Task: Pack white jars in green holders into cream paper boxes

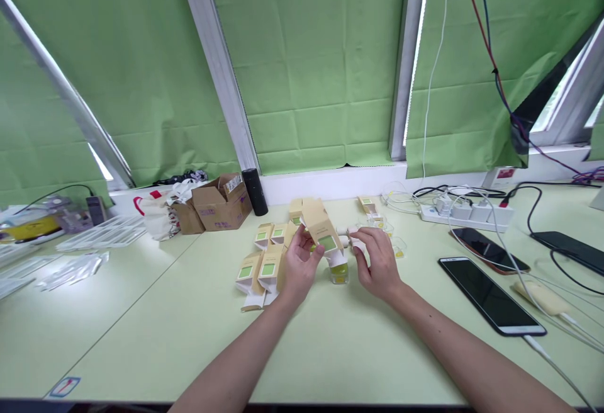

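In the middle of the table, my left hand [300,265] grips a tan cardboard box [321,219] with a green square on it, tilted and with a white flap at its lower end. My right hand [379,262] is just to the right of the box, its thumb and fingertips closed round something small and pale that I cannot make out. Below the box stands a small clear jar [339,273] with yellow-green contents. Several similar tan boxes [270,269] stand to the left of my left hand, some with white flaps showing.
Clear round pieces [399,248] lie right of my right hand. Phones [493,296], cables and a white power strip [465,214] occupy the right side. Behind stand an open brown carton [221,204] and a black cylinder [255,191]. White trays [104,231] and plastic bags [73,271] lie left.
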The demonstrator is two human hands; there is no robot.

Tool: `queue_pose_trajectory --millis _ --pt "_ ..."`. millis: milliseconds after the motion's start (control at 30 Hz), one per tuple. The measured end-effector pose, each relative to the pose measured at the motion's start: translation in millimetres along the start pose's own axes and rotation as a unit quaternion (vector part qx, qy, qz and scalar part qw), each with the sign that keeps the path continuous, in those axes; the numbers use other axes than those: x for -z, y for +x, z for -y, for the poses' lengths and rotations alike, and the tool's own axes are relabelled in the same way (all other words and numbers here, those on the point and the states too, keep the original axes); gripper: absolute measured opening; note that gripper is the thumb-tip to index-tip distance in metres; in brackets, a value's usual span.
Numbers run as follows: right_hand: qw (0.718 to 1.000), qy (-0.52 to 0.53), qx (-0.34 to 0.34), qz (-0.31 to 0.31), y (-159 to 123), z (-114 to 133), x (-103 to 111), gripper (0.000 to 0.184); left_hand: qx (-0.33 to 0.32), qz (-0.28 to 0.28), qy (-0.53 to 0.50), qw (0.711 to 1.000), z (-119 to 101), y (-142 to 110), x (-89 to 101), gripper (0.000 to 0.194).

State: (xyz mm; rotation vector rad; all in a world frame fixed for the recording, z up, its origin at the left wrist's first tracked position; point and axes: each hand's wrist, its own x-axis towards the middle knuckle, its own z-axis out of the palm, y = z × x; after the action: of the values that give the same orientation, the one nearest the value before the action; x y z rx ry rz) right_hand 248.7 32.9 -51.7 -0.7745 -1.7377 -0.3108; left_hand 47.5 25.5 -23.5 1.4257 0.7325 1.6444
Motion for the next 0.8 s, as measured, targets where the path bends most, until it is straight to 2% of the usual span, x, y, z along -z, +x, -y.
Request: queue_pose_trajectory --millis 133,300,500,800 --pt "0.999 0.048 -0.002 0.003 0 4 1 0.048 0.049 0.000 -0.017 0.999 -1 -1 -0.8 0.087" --pt "0.990 0.131 -0.020 0.054 1 10 1 0.054 0.088 -0.001 -0.015 0.996 -4 -4 -3.8 0.076" --pt "0.978 0.175 -0.056 0.097 -2 13 -1 0.055 0.091 0.010 0.015 0.996 -2 -3 -4.2 0.064" --pt "0.963 0.230 -0.108 0.090 -2 14 -3 0.048 0.091 0.025 0.036 0.995 6 -3 -0.4 0.063"
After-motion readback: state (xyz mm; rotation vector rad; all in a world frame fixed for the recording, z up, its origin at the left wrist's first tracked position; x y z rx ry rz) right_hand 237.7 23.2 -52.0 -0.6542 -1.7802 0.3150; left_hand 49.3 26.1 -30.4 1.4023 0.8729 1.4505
